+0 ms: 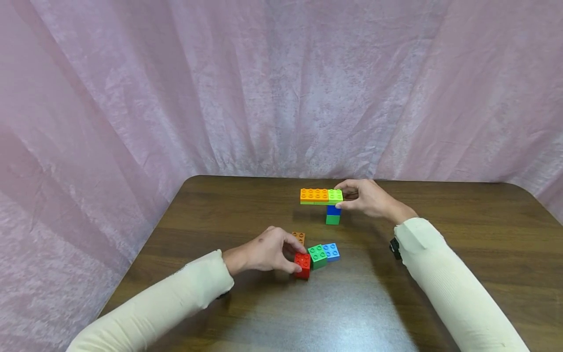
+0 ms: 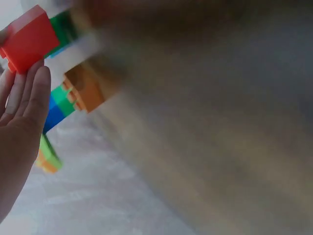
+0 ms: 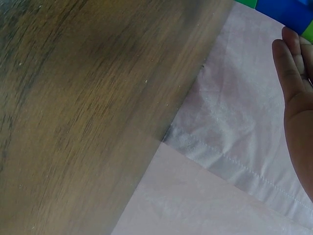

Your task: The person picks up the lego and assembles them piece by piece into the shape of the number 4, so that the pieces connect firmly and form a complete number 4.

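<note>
Between the thumb and fingers of my left hand [image 1: 268, 248] is a red toy brick [image 1: 302, 266]. Right beside it are a green brick [image 1: 317, 257] and a light blue brick [image 1: 331, 252]. Behind, partly covered by the fingers, lies a brown-orange brick [image 1: 298, 237]. My right hand [image 1: 369, 198] pinches the right end of a built piece at its lime brick [image 1: 335, 194]. An orange brick [image 1: 314, 194] extends leftward from there over a thin lime layer. Beneath the lime end are a dark blue brick [image 1: 334, 210] and a green bottom brick [image 1: 332, 220].
Everything is over a brown wooden table [image 1: 246, 205] with rounded far corners. A pink curtain [image 1: 281, 98] hangs just beyond its far edge. A dark band [image 1: 395, 248] shows at the right sleeve's cuff.
</note>
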A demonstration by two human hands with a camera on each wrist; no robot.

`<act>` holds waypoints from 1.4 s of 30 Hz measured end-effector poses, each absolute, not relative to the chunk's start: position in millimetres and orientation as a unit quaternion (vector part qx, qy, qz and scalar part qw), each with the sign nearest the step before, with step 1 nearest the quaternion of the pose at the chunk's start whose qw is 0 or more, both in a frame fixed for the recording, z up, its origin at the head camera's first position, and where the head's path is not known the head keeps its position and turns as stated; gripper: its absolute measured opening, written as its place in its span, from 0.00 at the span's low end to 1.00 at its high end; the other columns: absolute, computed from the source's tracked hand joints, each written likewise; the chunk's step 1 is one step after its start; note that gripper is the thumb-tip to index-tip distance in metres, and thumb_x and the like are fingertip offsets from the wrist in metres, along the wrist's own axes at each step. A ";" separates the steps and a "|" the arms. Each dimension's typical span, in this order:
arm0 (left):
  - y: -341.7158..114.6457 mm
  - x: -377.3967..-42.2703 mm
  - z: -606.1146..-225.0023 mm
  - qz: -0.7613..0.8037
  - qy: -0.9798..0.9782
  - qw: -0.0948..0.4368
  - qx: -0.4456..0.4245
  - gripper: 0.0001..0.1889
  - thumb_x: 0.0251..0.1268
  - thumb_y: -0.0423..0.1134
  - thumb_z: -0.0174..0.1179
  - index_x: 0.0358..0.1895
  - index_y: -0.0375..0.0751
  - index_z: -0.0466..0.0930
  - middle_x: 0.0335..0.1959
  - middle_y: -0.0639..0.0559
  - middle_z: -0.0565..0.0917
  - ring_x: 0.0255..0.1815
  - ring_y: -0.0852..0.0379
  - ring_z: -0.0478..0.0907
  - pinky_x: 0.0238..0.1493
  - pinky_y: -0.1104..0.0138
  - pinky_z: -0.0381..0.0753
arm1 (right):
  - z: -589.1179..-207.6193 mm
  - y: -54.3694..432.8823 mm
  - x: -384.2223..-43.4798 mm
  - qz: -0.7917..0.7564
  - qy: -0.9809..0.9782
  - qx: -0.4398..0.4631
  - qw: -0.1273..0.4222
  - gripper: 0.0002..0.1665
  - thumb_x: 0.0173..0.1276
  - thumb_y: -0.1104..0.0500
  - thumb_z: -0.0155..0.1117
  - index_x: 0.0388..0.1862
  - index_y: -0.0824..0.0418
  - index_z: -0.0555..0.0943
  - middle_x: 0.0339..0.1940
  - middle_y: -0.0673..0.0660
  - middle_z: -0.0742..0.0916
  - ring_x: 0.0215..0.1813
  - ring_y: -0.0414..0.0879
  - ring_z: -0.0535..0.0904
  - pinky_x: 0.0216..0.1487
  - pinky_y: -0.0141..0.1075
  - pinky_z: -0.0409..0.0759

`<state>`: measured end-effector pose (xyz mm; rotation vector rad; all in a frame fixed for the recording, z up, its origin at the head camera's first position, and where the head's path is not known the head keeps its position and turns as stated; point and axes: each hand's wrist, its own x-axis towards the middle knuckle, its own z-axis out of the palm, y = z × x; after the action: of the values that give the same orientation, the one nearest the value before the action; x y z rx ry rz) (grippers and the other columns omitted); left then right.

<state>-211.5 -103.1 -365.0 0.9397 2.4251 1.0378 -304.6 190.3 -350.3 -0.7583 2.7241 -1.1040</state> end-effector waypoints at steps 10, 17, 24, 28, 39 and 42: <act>-105.9 -232.0 -330.7 0.372 0.857 0.086 0.347 0.13 0.52 0.33 0.73 0.43 0.39 0.89 0.39 0.54 0.88 0.40 0.59 0.85 0.46 0.63 0.84 | -350.1 191.4 -304.6 -0.360 0.899 -0.242 0.060 0.26 0.66 0.58 0.73 0.60 0.65 0.79 0.52 0.63 0.87 0.50 0.53 0.84 0.49 0.44 0.83; -97.9 -251.3 -314.4 0.390 0.854 0.050 0.340 0.14 0.53 0.32 0.74 0.45 0.37 0.89 0.41 0.51 0.88 0.39 0.60 0.85 0.46 0.66 0.84 | -351.3 192.4 -304.8 -0.364 0.897 -0.245 0.058 0.26 0.66 0.58 0.73 0.60 0.66 0.79 0.51 0.63 0.87 0.51 0.54 0.84 0.50 0.45 0.83; -92.0 -268.7 -306.6 0.380 0.865 -0.009 0.327 0.15 0.54 0.34 0.74 0.47 0.38 0.89 0.45 0.50 0.88 0.42 0.59 0.84 0.45 0.70 0.83 | -353.6 192.3 -305.4 -0.366 0.895 -0.249 0.057 0.25 0.65 0.59 0.73 0.59 0.66 0.79 0.51 0.63 0.87 0.52 0.55 0.84 0.52 0.47 0.83; -89.3 -278.1 -306.1 0.375 0.870 -0.024 0.319 0.16 0.55 0.34 0.74 0.48 0.38 0.89 0.47 0.50 0.88 0.44 0.55 0.84 0.45 0.66 0.84 | -353.3 191.4 -306.3 -0.370 0.892 -0.253 0.057 0.25 0.65 0.59 0.73 0.59 0.66 0.79 0.51 0.63 0.87 0.53 0.56 0.84 0.54 0.48 0.82; -82.7 -292.9 -310.9 0.378 0.874 -0.042 0.303 0.14 0.60 0.35 0.71 0.49 0.40 0.89 0.51 0.50 0.86 0.52 0.54 0.81 0.44 0.67 0.84 | -351.6 191.7 -306.7 -0.369 0.891 -0.258 0.056 0.25 0.65 0.58 0.73 0.59 0.66 0.80 0.51 0.62 0.87 0.53 0.56 0.84 0.54 0.48 0.82; -82.5 -295.0 -312.8 0.384 0.873 -0.043 0.296 0.12 0.61 0.35 0.70 0.48 0.39 0.89 0.52 0.50 0.86 0.53 0.54 0.80 0.43 0.70 0.84 | -350.6 192.0 -306.6 -0.365 0.893 -0.257 0.056 0.25 0.65 0.58 0.74 0.59 0.65 0.80 0.51 0.62 0.87 0.51 0.54 0.84 0.51 0.46 0.83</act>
<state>-295.0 -82.5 -312.8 0.9558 2.8219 1.2413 -306.6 192.0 -350.6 -0.7800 2.7096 -1.1074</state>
